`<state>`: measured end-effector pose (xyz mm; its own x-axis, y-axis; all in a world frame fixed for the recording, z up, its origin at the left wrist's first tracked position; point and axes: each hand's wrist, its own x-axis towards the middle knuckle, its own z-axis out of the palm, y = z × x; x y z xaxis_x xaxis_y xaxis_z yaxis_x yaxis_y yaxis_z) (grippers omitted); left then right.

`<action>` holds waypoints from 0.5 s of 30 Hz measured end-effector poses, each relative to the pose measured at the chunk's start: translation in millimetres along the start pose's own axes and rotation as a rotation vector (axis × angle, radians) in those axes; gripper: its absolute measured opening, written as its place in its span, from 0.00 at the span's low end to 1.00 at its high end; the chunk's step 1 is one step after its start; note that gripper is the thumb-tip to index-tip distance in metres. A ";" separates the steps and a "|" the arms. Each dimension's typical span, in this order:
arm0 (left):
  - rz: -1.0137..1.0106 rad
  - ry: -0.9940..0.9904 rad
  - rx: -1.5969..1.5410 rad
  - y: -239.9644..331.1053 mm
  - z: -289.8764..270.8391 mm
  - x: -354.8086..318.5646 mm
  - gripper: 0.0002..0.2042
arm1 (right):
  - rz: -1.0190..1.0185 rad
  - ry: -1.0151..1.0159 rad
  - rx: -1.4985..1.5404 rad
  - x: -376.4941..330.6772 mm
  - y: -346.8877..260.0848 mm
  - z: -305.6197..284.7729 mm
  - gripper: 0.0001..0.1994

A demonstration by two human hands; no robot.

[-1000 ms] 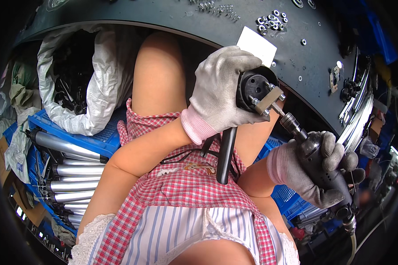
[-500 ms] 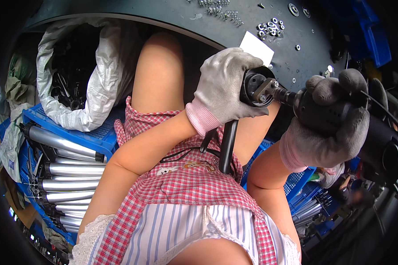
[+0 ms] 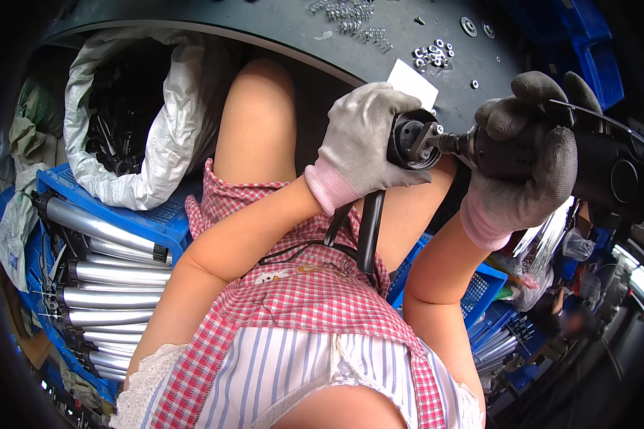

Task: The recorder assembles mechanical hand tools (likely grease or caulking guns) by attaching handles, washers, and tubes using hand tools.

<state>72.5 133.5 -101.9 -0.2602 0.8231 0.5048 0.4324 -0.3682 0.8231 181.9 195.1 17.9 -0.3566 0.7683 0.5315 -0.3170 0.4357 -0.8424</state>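
My left hand (image 3: 358, 139), in a grey glove with a pink cuff, is closed around a black round part (image 3: 406, 134). A small metal bracket (image 3: 425, 143) with bolts sits on the face of that part. My gloved right hand (image 3: 533, 164) grips a black power screwdriver (image 3: 504, 156), fingers wrapped over its body. Its metal socket tip (image 3: 456, 143) points left and meets the bracket's bolts; whether it is seated on one I cannot tell. A black tube (image 3: 368, 232) extends down from below the left hand over my lap, its link to the round part hidden.
On the dark table (image 3: 265, 20) lie springs (image 3: 365, 32), several small nuts (image 3: 433, 53), washers (image 3: 469, 27) and a white card (image 3: 413, 84). At left, a white sack (image 3: 154, 168) of dark parts stands above silver tubes (image 3: 111, 297) in a blue crate (image 3: 143, 222). Blue bins (image 3: 601, 71) are at upper right.
My right hand and the power screwdriver have shifted slightly up and left, the tool now closer to level. My left hand keeps its hold on the black round part.
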 end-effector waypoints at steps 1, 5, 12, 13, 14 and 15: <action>-0.011 -0.015 -0.001 0.5 -0.5 0.2 0.41 | -0.008 -0.020 0.068 0.0 0.4 -3.5 0.25; -0.050 -0.054 0.028 6.1 -3.2 2.0 0.39 | -0.019 -0.013 0.130 -0.3 0.1 -7.5 0.25; -0.045 -0.075 -0.051 5.0 -3.7 1.4 0.39 | 0.034 0.071 -0.133 3.6 -4.1 4.2 0.24; -0.039 -0.073 -0.047 6.1 -4.0 1.9 0.39 | 0.053 0.073 0.028 2.2 -1.4 3.1 0.23; -0.049 -0.074 -0.049 7.9 -4.6 1.9 0.38 | 0.073 0.075 0.190 0.5 1.5 2.1 0.23; -0.059 -0.076 -0.053 8.4 -4.9 2.8 0.37 | 0.067 0.076 0.192 -2.4 5.1 3.1 0.23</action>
<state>71.1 130.6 -92.3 -0.2162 0.8737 0.4358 0.3718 -0.3390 0.8642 178.3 194.1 12.6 -0.3177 0.8285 0.4611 -0.4588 0.2913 -0.8394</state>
